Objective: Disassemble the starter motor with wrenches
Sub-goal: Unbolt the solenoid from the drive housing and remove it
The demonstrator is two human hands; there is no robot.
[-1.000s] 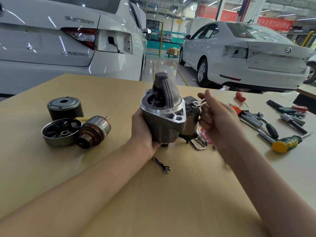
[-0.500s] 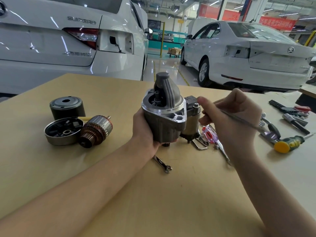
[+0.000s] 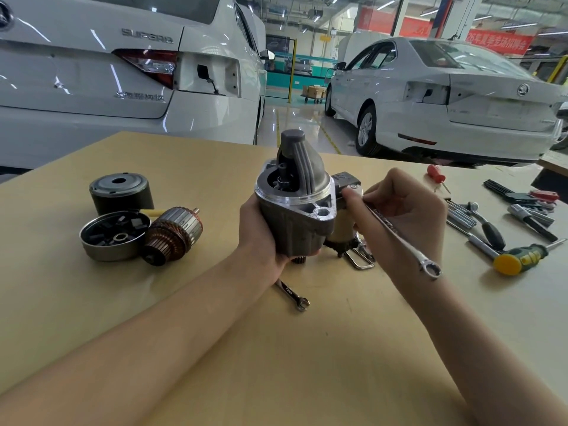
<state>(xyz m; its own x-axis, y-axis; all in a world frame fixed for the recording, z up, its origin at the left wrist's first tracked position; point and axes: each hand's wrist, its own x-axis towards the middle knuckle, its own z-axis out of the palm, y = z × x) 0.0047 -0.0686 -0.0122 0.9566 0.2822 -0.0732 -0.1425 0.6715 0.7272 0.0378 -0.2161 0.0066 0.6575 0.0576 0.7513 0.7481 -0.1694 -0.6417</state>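
The grey starter motor housing [image 3: 295,207] stands upright at the middle of the wooden table [image 3: 307,348], nose cone up, with the solenoid [image 3: 344,222] on its right side. My left hand [image 3: 261,235] grips the housing from the left and below. My right hand [image 3: 399,210] holds a silver combination wrench [image 3: 396,235]; one end sits at the solenoid's top, the ring end points down toward my wrist. A smaller wrench [image 3: 292,295] lies on the table below the motor.
Left of the motor lie a black cylindrical casing [image 3: 121,193], a round brush-holder cap [image 3: 113,238] and the copper armature [image 3: 172,235]. Screwdrivers and sockets [image 3: 491,229] and a yellow-ended screwdriver [image 3: 519,259] spread at the right. Two white cars stand beyond the table.
My right hand has swung the wrench from pointing up and right to pointing down and right, keeping one end at the solenoid top. The left hand and housing stayed put.
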